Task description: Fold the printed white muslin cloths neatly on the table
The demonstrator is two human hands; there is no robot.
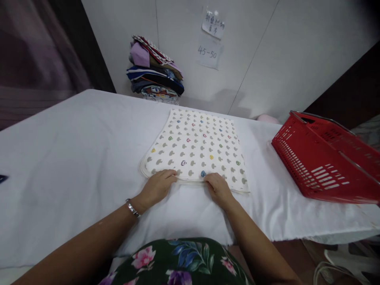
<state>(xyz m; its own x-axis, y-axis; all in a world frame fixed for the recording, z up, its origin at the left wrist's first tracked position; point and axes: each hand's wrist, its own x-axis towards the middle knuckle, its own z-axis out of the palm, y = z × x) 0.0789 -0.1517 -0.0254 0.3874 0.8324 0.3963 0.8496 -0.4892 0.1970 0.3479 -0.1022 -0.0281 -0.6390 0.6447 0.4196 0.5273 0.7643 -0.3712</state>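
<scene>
A folded white cloth (pixel 197 146) printed with small grey and coloured mushrooms lies flat in front of me. Its near edge shows several stacked layers, and its near left corner is rounded. My left hand (pixel 158 185) pinches that near edge left of its middle, fingers closed over the layers. Farther right on the same edge, my right hand (pixel 219 189) also grips the cloth between thumb and fingers. A metal bracelet (pixel 132 208) circles my left wrist.
The cloth lies on a white-covered table (pixel 74 170). A red plastic basket (pixel 314 158) with metal handles stands at the right. Folded fabrics (pixel 157 73) are piled at the back against a pale wall, where paper signs (pixel 209 51) hang.
</scene>
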